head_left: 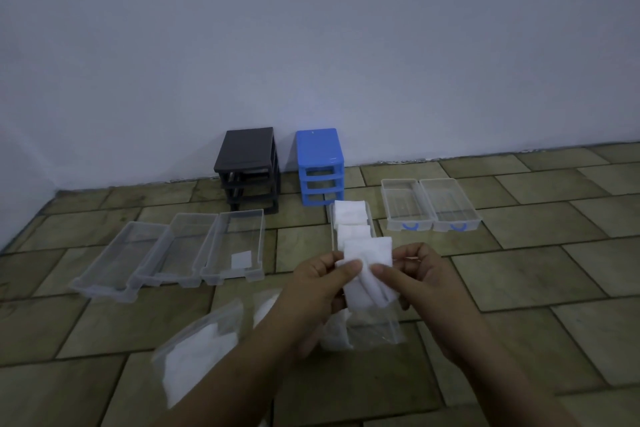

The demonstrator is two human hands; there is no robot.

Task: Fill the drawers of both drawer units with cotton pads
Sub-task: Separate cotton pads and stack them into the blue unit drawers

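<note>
Dim light here, a bluish cast over everything. A plain pale wall (311, 28) fills the upper half, bare and smooth, meeting a second wall at the far left corner. Down below, the floor (519, 270) is laid in olive-brown rectangular tiles set in a staggered pattern with dark joints, some tiles scuffed and stained. A dark, rough seam runs where wall meets floor.
</note>
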